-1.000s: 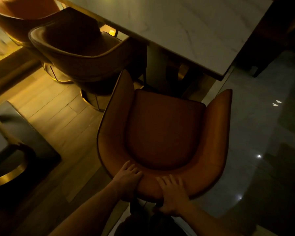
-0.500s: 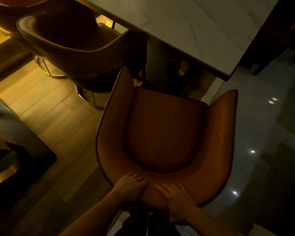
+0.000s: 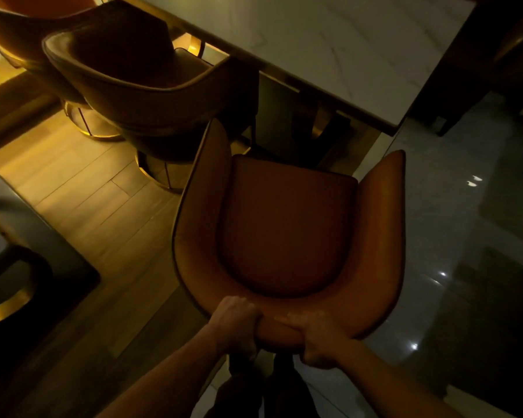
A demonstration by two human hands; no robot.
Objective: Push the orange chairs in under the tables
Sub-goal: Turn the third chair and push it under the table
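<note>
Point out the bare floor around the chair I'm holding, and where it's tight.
Free: the wood floor left of the held chair, between it and the dark mat; the glossy tiles on its right. Crowded: ahead-left, where the neighbouring chair sits close to its arm, and under the table, around the base. Both the left hand and right hand grip the backrest.

**A dimly lit restaurant dining room**

Matching orange chairs [image 3: 287,224] on gold ring bases line a long marble-topped table [image 3: 338,46]. A second table [image 3: 0,230] stands across the aisle, where wood flooring [image 3: 82,188] meets glossy tiles [image 3: 453,224] under low, warm light.
</note>
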